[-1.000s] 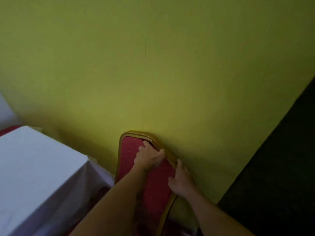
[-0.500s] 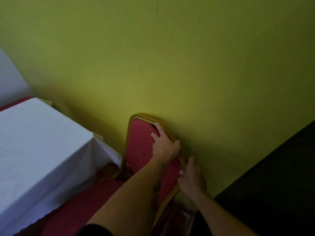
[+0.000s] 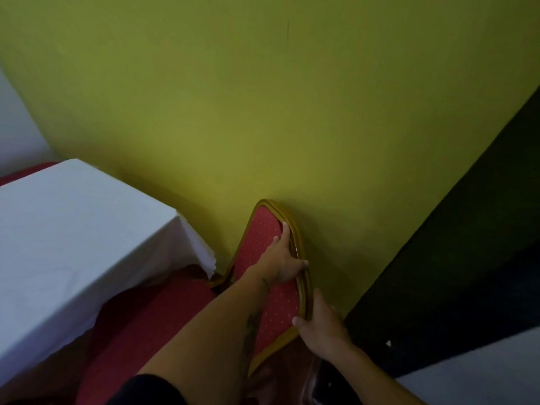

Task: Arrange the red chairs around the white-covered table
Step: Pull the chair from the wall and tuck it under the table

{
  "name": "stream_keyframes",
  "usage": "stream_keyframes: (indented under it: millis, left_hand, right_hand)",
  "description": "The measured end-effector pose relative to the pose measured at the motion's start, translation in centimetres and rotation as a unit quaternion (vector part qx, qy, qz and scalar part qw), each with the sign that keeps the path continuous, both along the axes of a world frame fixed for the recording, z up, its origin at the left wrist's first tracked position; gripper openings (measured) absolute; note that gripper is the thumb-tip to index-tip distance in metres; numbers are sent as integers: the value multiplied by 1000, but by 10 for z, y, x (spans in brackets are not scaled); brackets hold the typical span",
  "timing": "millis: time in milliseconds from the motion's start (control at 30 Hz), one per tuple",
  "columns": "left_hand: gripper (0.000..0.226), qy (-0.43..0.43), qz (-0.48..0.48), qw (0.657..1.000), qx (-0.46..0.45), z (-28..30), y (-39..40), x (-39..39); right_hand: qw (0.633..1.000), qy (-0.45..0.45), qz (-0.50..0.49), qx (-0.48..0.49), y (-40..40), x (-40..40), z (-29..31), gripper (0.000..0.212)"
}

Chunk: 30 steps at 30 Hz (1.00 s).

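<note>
A red chair (image 3: 260, 238) with a dotted cushion and a gold frame stands against the yellow-green wall, its backrest facing me. My left hand (image 3: 282, 258) grips the top rail of the backrest, thumb hooked over the gold edge. My right hand (image 3: 320, 325) holds the backrest's lower right edge. The chair's red seat (image 3: 140, 331) reaches under the corner of the white-covered table (image 3: 67, 229) at the left.
The yellow-green wall (image 3: 292, 127) is right behind the chair. A dark panel (image 3: 467, 258) runs down the right side, with a pale surface (image 3: 482, 372) at the bottom right. A strip of red (image 3: 26, 171) shows behind the table.
The view has shifted, so the chair and table sit more to the right and lower. Both hands keep their hold on the backrest, and more of the seat shows beside the table.
</note>
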State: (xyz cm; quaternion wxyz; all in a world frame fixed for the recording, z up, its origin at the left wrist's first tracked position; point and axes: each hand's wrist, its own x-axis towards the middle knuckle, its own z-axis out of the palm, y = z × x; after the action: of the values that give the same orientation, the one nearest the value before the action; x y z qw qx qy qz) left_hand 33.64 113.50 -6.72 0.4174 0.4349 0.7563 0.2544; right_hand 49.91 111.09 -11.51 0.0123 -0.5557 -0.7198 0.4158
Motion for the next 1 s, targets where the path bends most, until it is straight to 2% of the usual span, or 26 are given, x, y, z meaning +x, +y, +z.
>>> stream_keyframes:
  millis: [67, 133, 167, 233, 367, 433, 500, 567, 700, 767, 833, 900, 1000]
  left_hand:
    - [102, -10, -8, 1000, -4, 4, -15, -5]
    - [93, -20, -7, 1000, -6, 5, -27, -11]
    - [92, -29, -7, 1000, -7, 4, -32, -13]
    - [95, -56, -2, 998, -12, -1, -40, -10]
    - [108, -122, 20, 991, -59, -19, -56, 6]
    - [124, -158, 24, 983, -91, -29, -62, 18]
    - [138, -160, 39, 980, -111, -39, -61, 28]
    - [143, -148, 62, 980, -116, -42, -56, 36]
    - [134, -121, 132, 974, -137, -33, -36, 53]
    - [126, -109, 174, 968, -147, -32, -26, 59]
    - [123, -107, 190, 964, -152, -32, -21, 60]
    - [124, -115, 188, 963, -153, -34, -21, 61]
    - [122, -98, 178, 967, -154, -37, -25, 61]
  right_hand:
    - [997, 41, 25, -54, -1, 14, 0, 70]
    - [995, 47, 58, -72, -1, 24, 11, 30]
    - [995, 29, 76, -59, 1, 26, 21, 20]
    - [997, 3, 71, -8, 11, 24, 34, 29]
    - [997, 71, -15, 13, 38, 2, 58, 24]
    - [996, 82, -41, 21, 54, -14, 70, 24]
    - [995, 78, -47, 29, 69, -32, 80, 35]
    - [997, 70, -30, 28, 80, -53, 88, 43]
    - [998, 37, 38, 40, 103, -94, 94, 67]
    - [996, 18, 71, 40, 116, -108, 90, 72]
    - [996, 1, 90, 21, 129, -116, 80, 72]
    - [995, -1, 96, -11, 136, -115, 66, 61]
    - [991, 58, 73, -94, 142, -108, 41, 56]
